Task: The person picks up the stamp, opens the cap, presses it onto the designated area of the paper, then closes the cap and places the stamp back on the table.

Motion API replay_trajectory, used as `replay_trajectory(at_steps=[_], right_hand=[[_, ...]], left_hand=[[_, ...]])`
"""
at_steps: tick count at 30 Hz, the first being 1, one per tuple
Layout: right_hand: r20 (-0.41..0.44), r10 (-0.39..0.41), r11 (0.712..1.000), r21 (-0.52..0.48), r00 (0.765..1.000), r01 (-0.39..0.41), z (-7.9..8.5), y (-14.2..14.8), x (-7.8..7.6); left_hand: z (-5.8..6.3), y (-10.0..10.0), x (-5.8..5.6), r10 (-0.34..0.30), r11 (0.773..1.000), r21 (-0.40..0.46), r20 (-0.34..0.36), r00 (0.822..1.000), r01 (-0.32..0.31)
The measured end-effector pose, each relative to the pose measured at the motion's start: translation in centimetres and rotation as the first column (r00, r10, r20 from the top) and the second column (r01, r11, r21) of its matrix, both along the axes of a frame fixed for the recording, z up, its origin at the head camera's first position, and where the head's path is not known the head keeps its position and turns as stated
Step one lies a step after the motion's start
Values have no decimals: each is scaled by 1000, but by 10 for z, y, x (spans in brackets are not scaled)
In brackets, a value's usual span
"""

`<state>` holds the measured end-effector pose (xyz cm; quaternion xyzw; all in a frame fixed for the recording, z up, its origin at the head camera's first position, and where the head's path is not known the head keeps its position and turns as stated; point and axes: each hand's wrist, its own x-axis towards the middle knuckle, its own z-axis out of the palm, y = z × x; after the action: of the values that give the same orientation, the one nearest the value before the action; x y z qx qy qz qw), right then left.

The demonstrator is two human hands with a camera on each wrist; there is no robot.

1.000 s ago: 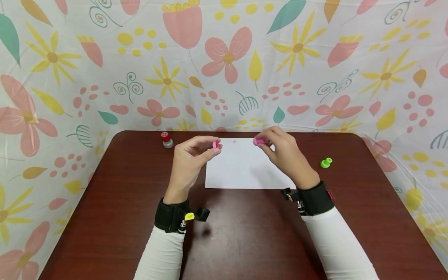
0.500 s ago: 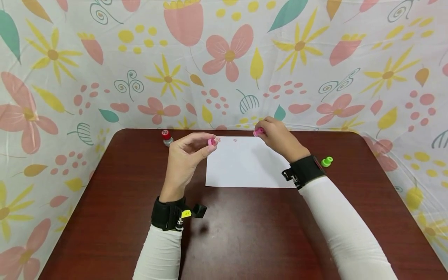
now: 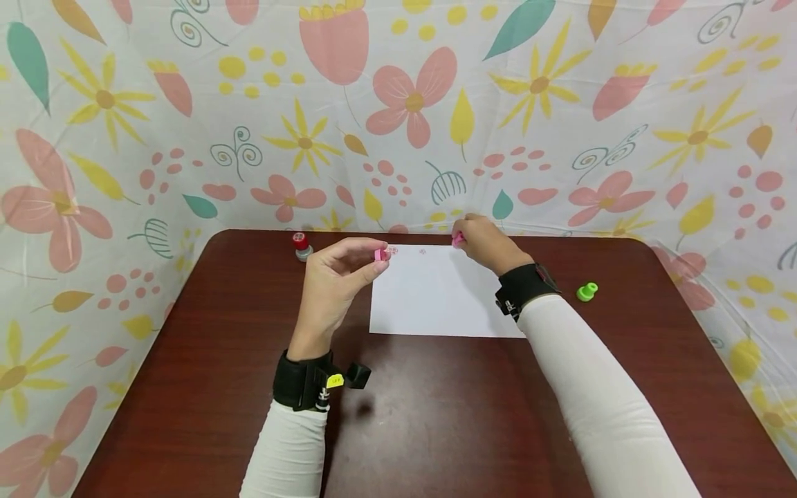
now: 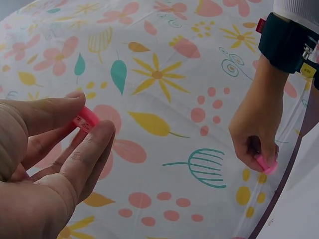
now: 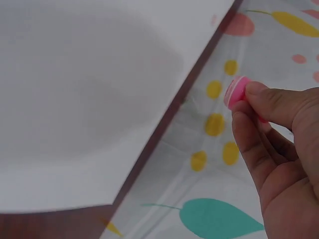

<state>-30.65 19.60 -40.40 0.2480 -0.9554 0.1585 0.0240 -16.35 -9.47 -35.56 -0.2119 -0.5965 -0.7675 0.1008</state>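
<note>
My left hand (image 3: 330, 290) pinches a small pink stamp cap (image 4: 85, 119) between thumb and fingertips, over the paper's far left corner. A little dark picture shows on the cap. With thumb and fingers my right hand (image 3: 488, 243) grips a pink stamp (image 5: 236, 92) near the paper's far edge. Its pale-rimmed, reddish end stands out past the fingertips, turned toward the paper in the right wrist view. On the white paper (image 3: 436, 297), two small reddish flower-like prints (image 3: 423, 252) lie along the far edge.
A red-topped stamp (image 3: 301, 246) with a grey base stands at the back left of the brown table (image 3: 423, 415). To the right of the paper is a bright green stamp (image 3: 587, 291). A flowered cloth (image 3: 373, 83) hangs right behind the table.
My right hand has turned at the wrist and moved slightly away from me with the stamp, its knuckles now upward. My left hand shifted slightly left, uncovering the print at the paper's corner.
</note>
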Motion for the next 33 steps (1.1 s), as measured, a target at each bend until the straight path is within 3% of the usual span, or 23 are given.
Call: replay_trajectory(at_steps=[14, 25, 33], right_hand=[[1, 2, 997, 74, 1000, -2, -11, -3, -11], [17, -4, 996, 90, 1000, 2, -24, -6, -17], [7, 16, 983, 182, 1000, -17, -30, -11, -21]], left_hand=[[2, 1, 0, -7, 1000, 2, 0, 1000, 7], [0, 1, 2, 23, 999, -29, 26, 999, -22], [-1, 1, 0, 23, 1000, -16, 1, 1000, -23]])
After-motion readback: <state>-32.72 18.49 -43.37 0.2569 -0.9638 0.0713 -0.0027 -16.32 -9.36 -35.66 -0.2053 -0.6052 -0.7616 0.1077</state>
